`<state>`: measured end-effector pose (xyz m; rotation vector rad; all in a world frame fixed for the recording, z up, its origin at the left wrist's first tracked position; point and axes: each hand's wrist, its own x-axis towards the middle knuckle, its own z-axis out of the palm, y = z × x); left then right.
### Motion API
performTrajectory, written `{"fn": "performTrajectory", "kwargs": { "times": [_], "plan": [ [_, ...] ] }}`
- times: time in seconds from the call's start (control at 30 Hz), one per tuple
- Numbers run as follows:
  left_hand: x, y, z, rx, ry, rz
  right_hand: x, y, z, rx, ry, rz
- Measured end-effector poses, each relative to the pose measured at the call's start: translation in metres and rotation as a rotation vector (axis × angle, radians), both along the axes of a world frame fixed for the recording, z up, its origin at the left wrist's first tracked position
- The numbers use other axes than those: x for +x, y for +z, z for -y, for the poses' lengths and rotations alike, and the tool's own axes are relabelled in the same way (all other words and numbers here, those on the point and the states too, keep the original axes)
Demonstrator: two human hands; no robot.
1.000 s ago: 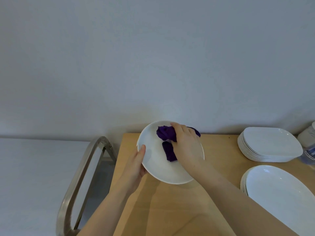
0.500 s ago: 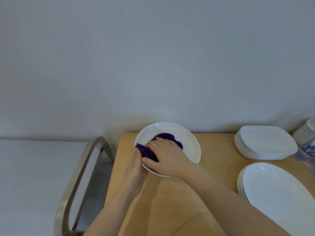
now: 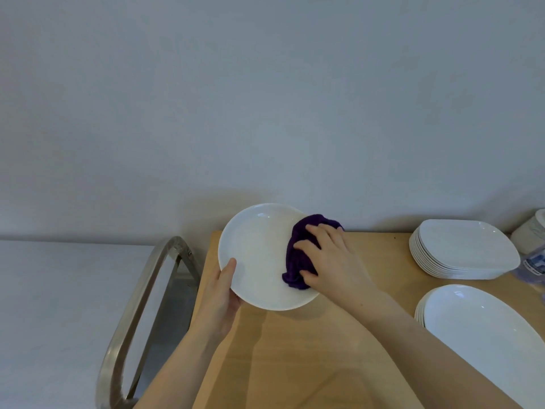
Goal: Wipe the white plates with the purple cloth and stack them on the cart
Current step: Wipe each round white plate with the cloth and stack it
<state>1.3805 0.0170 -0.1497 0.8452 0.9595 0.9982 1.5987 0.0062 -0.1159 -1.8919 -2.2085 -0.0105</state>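
A round white plate is held tilted above the wooden table's far left corner. My left hand grips its lower left rim, thumb on the plate's face. My right hand presses a crumpled purple cloth against the right side of the plate, fingers spread over it. The cart's metal handle curves up at the left of the table; the cart's shelf is mostly out of view.
A stack of squarish white plates sits at the table's back right. A stack of oval white plates lies nearer at the right edge. A white container and a clear bottle stand at the far right. The wall rises directly behind the wooden table.
My right hand has swept the purple cloth from the plate's left rim across to its right side. The plate tilted a little more toward me in my left hand.
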Motion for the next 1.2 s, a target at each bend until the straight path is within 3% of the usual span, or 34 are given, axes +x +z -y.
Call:
{"fn": "performTrajectory", "kwargs": {
  "times": [0.13, 0.23, 0.57, 0.87, 0.97, 1.2],
  "plan": [
    [-0.002, 0.0, -0.002, -0.022, 0.021, 0.005, 0.006, 0.005, -0.01, -0.19, -0.172, -0.057],
    [-0.004, 0.001, -0.002, -0.022, 0.008, -0.022, 0.005, 0.004, -0.02, -0.22, -0.202, -0.108],
    [-0.009, 0.003, 0.002, -0.058, -0.136, -0.096, -0.011, -0.006, -0.047, -0.002, -0.276, -0.101],
    [-0.006, 0.008, -0.001, -0.058, -0.136, -0.053, -0.02, 0.003, -0.066, 0.097, -0.4, -0.213],
    [-0.005, 0.006, -0.002, -0.064, -0.081, -0.018, -0.014, 0.013, -0.068, 0.121, -0.452, -0.446],
    [-0.017, -0.01, -0.006, -0.091, 0.043, 0.111, 0.023, 0.026, -0.062, 0.041, -0.473, -1.243]
  ]
}}
